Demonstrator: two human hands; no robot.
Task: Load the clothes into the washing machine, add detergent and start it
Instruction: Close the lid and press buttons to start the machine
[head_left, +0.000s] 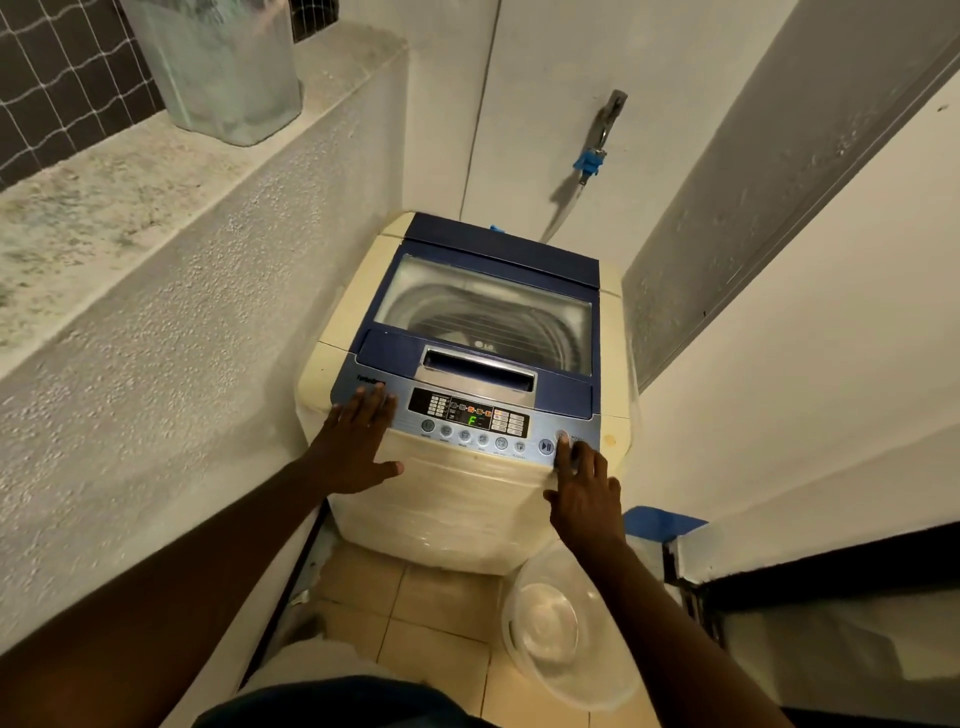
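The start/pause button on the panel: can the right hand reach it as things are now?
Probably yes. The right hand has a fingertip at the round button on the far right of the panel, and the start/pause button lies just beside it, uncovered. The left hand rests far away, at the panel's other end.

Both forearms are seen bare, the left hand (358, 447) and right hand (587, 493) ungloved; dark blue clothing (332, 701) is worn below.
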